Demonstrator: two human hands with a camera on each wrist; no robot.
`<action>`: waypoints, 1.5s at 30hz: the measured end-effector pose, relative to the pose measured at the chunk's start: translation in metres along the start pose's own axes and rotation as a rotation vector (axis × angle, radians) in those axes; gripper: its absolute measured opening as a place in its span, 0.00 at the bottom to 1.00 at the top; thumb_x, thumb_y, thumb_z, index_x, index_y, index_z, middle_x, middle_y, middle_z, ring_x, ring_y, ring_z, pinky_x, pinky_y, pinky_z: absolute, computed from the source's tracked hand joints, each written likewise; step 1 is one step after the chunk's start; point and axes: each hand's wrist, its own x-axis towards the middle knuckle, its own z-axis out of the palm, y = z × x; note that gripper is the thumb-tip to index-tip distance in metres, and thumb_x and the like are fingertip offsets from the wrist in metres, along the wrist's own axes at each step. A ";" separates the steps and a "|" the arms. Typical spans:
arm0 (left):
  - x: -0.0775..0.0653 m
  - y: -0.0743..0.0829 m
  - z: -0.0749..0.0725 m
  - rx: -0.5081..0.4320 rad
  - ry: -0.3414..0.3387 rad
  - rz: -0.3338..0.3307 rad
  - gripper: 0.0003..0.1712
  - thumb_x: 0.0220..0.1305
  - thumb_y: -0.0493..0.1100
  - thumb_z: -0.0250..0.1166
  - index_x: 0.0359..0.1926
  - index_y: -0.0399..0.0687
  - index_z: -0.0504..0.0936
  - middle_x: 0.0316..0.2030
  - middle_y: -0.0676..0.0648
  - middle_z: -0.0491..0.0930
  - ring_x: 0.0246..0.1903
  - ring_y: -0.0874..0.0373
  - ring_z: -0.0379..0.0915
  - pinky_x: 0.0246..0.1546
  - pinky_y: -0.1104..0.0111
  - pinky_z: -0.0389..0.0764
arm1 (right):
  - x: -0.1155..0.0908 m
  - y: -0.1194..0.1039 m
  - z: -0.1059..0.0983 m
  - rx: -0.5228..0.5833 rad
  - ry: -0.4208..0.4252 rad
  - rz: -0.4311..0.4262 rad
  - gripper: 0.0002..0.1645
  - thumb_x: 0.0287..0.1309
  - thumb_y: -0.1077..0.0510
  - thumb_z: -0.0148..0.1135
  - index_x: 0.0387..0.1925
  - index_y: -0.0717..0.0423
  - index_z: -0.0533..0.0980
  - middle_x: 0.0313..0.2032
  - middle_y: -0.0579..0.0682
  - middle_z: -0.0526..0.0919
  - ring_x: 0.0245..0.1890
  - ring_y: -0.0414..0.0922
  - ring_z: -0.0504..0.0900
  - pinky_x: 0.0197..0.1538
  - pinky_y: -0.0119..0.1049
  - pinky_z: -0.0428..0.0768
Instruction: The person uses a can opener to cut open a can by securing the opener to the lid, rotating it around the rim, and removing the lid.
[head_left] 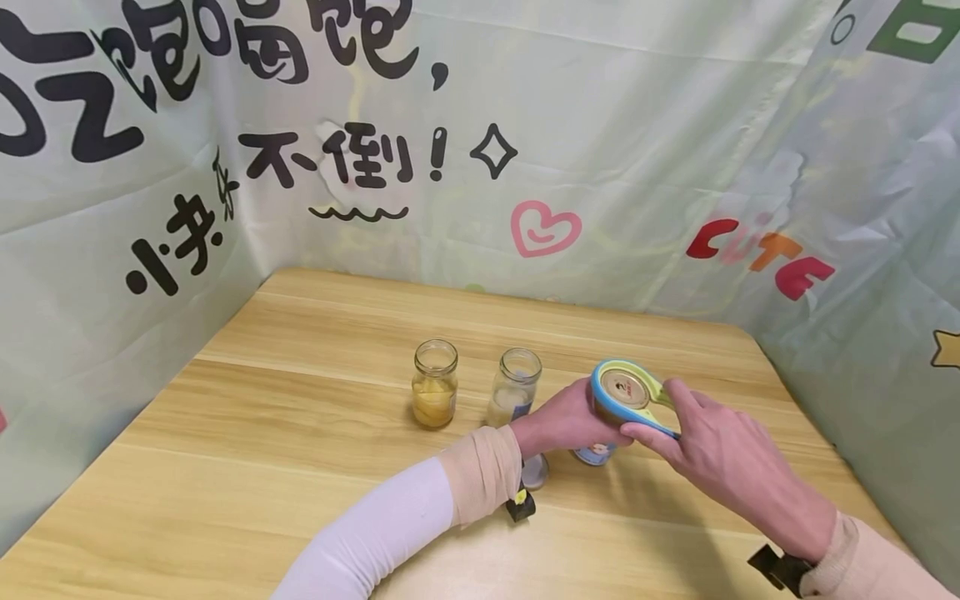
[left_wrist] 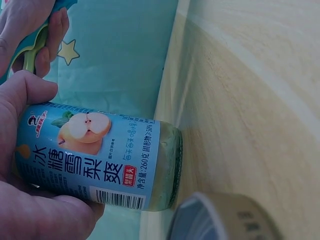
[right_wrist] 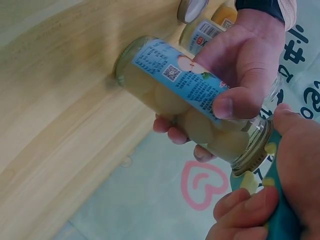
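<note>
A glass jar of pale pear pieces [left_wrist: 90,155] with a blue label is gripped round its upper body by my left hand [head_left: 572,417]. Its gold lid [head_left: 624,389] sits inside the loop of a blue and light-green jar opener [head_left: 600,402]. My right hand [head_left: 723,446] holds the opener's handles, fingers curled round them in the right wrist view. The jar stands upright at the table; whether its base touches the wood I cannot tell.
Left of my hands stand two lidless jars, one with yellow fruit [head_left: 433,404] and one with pale contents [head_left: 507,402]. A loose lid [head_left: 535,472] lies on the wooden table [head_left: 300,400] by my left wrist. Printed cloth [head_left: 450,75] hangs around the table.
</note>
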 end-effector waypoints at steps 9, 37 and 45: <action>0.001 0.002 -0.004 0.022 0.017 -0.001 0.35 0.49 0.43 0.75 0.58 0.62 0.70 0.45 0.62 0.77 0.43 0.69 0.75 0.47 0.72 0.74 | 0.005 0.003 -0.001 -0.001 0.031 -0.054 0.33 0.47 0.34 0.68 0.35 0.52 0.62 0.12 0.42 0.57 0.09 0.37 0.54 0.11 0.31 0.55; 0.001 -0.001 0.000 0.033 0.053 0.051 0.36 0.46 0.42 0.76 0.58 0.59 0.72 0.45 0.61 0.78 0.43 0.70 0.75 0.48 0.73 0.74 | 0.006 0.007 0.001 -0.037 -0.004 -0.059 0.36 0.47 0.30 0.65 0.40 0.54 0.65 0.13 0.43 0.59 0.09 0.39 0.57 0.11 0.32 0.56; 0.001 -0.003 -0.002 0.032 0.045 0.057 0.36 0.47 0.43 0.76 0.57 0.59 0.72 0.45 0.61 0.78 0.43 0.69 0.75 0.47 0.73 0.74 | 0.004 0.001 0.001 0.026 -0.085 0.018 0.35 0.52 0.28 0.60 0.39 0.53 0.63 0.13 0.44 0.61 0.10 0.40 0.60 0.13 0.34 0.59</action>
